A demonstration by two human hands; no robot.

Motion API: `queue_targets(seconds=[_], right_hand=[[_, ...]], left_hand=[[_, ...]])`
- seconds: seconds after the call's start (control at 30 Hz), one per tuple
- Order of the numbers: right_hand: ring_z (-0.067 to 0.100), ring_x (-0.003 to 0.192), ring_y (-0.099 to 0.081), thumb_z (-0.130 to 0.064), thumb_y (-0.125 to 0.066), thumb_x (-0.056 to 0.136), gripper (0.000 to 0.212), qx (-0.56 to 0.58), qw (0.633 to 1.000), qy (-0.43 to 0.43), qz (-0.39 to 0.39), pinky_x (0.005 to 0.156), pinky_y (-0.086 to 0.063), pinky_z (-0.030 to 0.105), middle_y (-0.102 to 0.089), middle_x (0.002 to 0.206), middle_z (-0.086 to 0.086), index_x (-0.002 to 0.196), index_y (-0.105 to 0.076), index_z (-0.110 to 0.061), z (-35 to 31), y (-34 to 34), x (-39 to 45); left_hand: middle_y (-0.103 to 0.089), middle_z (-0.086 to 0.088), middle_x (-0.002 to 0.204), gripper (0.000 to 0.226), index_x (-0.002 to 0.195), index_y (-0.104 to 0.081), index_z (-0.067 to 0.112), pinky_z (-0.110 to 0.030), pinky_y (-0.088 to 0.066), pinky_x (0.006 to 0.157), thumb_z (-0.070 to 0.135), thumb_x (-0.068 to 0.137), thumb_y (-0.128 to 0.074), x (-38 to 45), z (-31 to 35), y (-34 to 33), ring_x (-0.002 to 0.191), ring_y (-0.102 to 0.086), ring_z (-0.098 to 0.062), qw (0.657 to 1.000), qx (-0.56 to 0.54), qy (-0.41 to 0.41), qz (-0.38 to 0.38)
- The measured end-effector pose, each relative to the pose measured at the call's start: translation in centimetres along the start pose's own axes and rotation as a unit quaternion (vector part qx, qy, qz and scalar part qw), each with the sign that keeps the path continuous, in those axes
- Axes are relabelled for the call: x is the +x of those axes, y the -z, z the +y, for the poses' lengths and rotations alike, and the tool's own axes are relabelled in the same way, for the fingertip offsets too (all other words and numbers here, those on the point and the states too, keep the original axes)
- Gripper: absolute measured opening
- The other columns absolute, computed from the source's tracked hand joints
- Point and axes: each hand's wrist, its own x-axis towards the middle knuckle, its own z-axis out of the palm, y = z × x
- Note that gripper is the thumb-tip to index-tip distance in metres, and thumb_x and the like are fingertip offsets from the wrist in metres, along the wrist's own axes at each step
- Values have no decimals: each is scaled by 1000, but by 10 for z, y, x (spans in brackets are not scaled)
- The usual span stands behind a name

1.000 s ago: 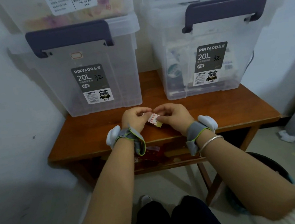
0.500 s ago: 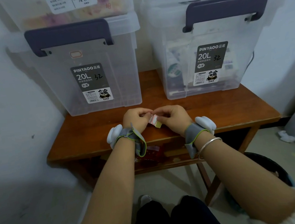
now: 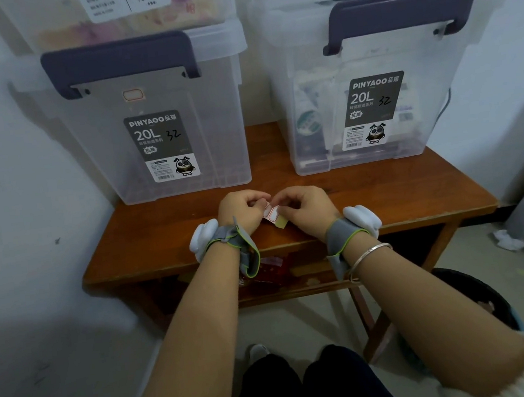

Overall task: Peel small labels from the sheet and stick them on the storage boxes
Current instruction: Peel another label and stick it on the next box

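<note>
Brown wooden bench (image 3: 168, 252) carrying two clear storage boxes along its far edge. The left storage box (image 3: 158, 118) stands at the far left corner, with a small red-bordered label (image 3: 133, 95) stuck just under its dark handle (image 3: 120, 62) and another clear box (image 3: 118, 8) stacked on its lid. The right storage box (image 3: 369, 86) stands at the far right corner, well apart from the left one. Over the middle of the bench, near its front edge, the left hand (image 3: 241, 212) and right hand (image 3: 308, 210) meet with fingers curled, both pinching a small label sheet (image 3: 273, 216) between them; red-bordered labels show on its face and a tan backing corner hangs below. Each wrist bears a grey strap with a white pod; the right wrist also bears a silver bangle (image 3: 365, 256).
</note>
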Motion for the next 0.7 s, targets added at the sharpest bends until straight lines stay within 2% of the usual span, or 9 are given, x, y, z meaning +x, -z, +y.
queue_targets(seconds=[0.13, 0.23, 0.33, 0.53, 0.6, 0.7], right_hand=[[13, 81, -51, -4, -55, 82, 22, -10, 1000, 2, -7, 77, -42, 26, -68, 97, 14, 100, -66, -10, -1, -1, 0], [14, 79, -52, -4, -54, 82, 19, -1, 1000, -4, -5, 74, -40, 23, -65, 88, 9, 96, -66, -11, 0, -1, 1], [15, 78, -51, -2, -54, 81, 17, 3, 1000, -1, -2, 71, -39, 20, -58, 82, 1, 93, -65, -9, 1, -2, 2], [17, 76, -51, 0, -55, 80, 11, 27, 1000, -3, 9, 58, -38, 18, -55, 75, -1, 89, -60, -5, 1, -1, 3], [17, 77, -52, 1, -55, 80, 15, 40, 999, -3, 10, 62, -40, 16, -56, 77, 0, 93, -60, -6, 0, -1, 2], [13, 82, -51, -2, -52, 83, 24, 22, 1000, -1, 4, 72, -42, 22, -56, 88, 1, 102, -63, -12, -1, -1, 1]], left_hand=[[-71, -18, 101, 21, 99, -71, 4, -23, -42, 74, 5, 86, -55, -1, 1, 1, 93, -63, -27, 1000, -2, 1, -2], [-71, -17, 98, 20, 98, -71, 5, -23, -40, 72, 6, 86, -55, -1, 2, 1, 86, -61, -23, 1000, -2, 3, -3], [-71, -18, 97, 20, 98, -71, 6, -25, -42, 73, 6, 86, -55, -1, 1, 0, 91, -63, -29, 1000, -13, 11, -4], [-70, -19, 101, 21, 97, -70, 5, -28, -44, 77, 4, 87, -52, 1, 0, 0, 96, -62, -30, 999, -33, 21, -1], [-69, -20, 102, 21, 97, -70, 4, -28, -43, 75, 4, 87, -51, 1, 0, 0, 96, -62, -30, 999, -40, 26, -1], [-69, -20, 101, 21, 98, -70, 4, -27, -42, 74, 4, 87, -52, 1, 0, 0, 93, -61, -29, 999, -43, 27, 2]])
